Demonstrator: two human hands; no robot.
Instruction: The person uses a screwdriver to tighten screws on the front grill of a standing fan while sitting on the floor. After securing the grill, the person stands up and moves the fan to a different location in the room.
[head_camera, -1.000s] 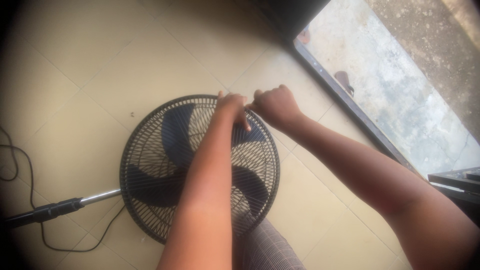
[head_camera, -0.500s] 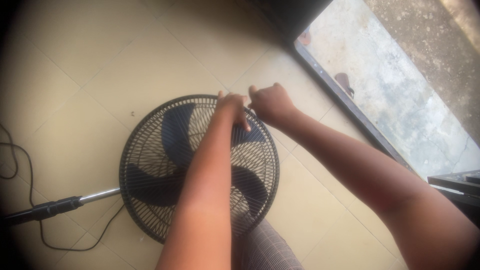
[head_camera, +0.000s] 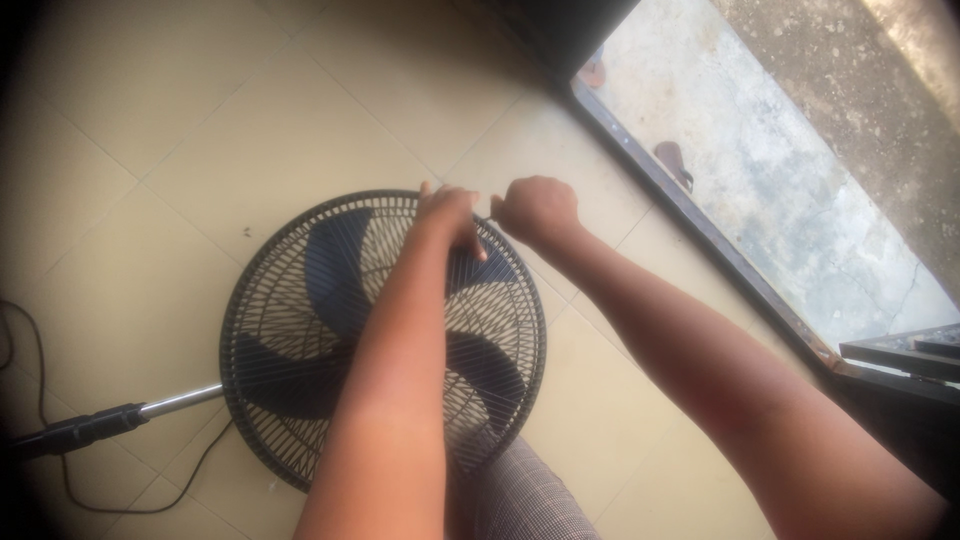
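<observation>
We see a big round fan (head_camera: 300, 340) lying flat on the tile floor (head_camera: 200, 130), its dark blades behind the wire cage. Our left hand (head_camera: 450, 212) rests on the cage's far rim, fingers bent down on the wires. Our right hand (head_camera: 537, 210) is a closed fist just beside it. We cannot tell what it pinches. Our left arm hides the fan's middle.

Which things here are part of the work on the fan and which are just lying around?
In use:
fan grille
fan blades
left hand, on the grille's far rim
right hand, closed at the same rim

Lying about:
pole
cord
sandal outside the door
door track
</observation>
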